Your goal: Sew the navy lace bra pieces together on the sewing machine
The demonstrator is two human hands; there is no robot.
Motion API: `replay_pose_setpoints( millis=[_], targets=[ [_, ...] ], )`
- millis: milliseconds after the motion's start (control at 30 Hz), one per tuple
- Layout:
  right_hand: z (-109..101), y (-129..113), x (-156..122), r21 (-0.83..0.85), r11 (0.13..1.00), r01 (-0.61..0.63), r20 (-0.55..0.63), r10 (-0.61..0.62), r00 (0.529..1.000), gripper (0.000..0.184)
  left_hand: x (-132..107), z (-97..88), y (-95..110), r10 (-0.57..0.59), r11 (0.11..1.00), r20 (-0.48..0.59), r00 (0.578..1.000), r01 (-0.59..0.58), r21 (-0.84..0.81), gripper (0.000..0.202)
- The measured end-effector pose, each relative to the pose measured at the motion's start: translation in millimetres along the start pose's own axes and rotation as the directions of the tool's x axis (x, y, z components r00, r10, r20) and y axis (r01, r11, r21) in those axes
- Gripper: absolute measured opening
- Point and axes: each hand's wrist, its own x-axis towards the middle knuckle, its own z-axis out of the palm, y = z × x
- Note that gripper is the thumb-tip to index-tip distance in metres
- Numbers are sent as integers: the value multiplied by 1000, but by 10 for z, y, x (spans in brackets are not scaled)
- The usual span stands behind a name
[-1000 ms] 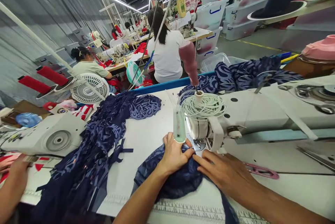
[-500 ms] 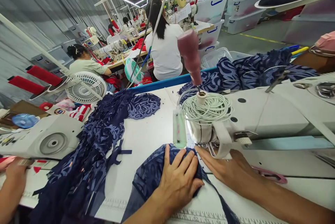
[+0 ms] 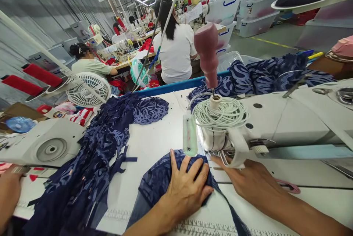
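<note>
My left hand (image 3: 187, 184) lies with spread fingers on a navy patterned lace piece (image 3: 154, 177), pressing it against the white sewing table. The cloth's upper edge reaches under the head of the sewing machine (image 3: 215, 136), beside a pale green plate (image 3: 190, 135). My right hand (image 3: 242, 175) rests low at the right of the needle area, fingers stretched toward the cloth edge; the machine head partly hides them. From beneath my left hand, a narrow navy strip (image 3: 231, 210) trails toward the front edge.
Heaped navy lace pieces (image 3: 104, 147) cover the table's left side. A coil of pale cord (image 3: 220, 113) sits on the machine, near a pink-topped tool (image 3: 206, 52). Another person's hand (image 3: 9, 188) is at the left machine (image 3: 52, 147). Bundled lace (image 3: 253, 74) lies behind.
My right hand has shifted slightly right, its fingers more hidden by the machine head. My left hand and the lace piece have hardly moved. The view has tilted a little.
</note>
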Motion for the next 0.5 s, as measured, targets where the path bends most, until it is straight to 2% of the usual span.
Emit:
replay_pose_setpoints(
  millis=[67, 167, 367, 500],
  targets=[
    [44, -13, -22, -43, 998, 54, -14, -55, 998, 64, 36, -18, -1, 11, 1000, 19, 1000, -11, -3, 50],
    [81, -27, -34, -46, 995, 94, -72, -97, 993, 55, 71, -26, 8, -5, 1000, 15, 1000, 5, 2, 49],
    [8, -12, -75, -9, 989, 147, -150, -147, 978, 37, 136, -12, 10, -32, 998, 11, 999, 33, -50, 43],
    [1, -47, -81, -43, 979, 197, -177, -201, 963, 34, 201, 2, 6, -45, 999, -23, 999, 44, -28, 38]
  ],
)
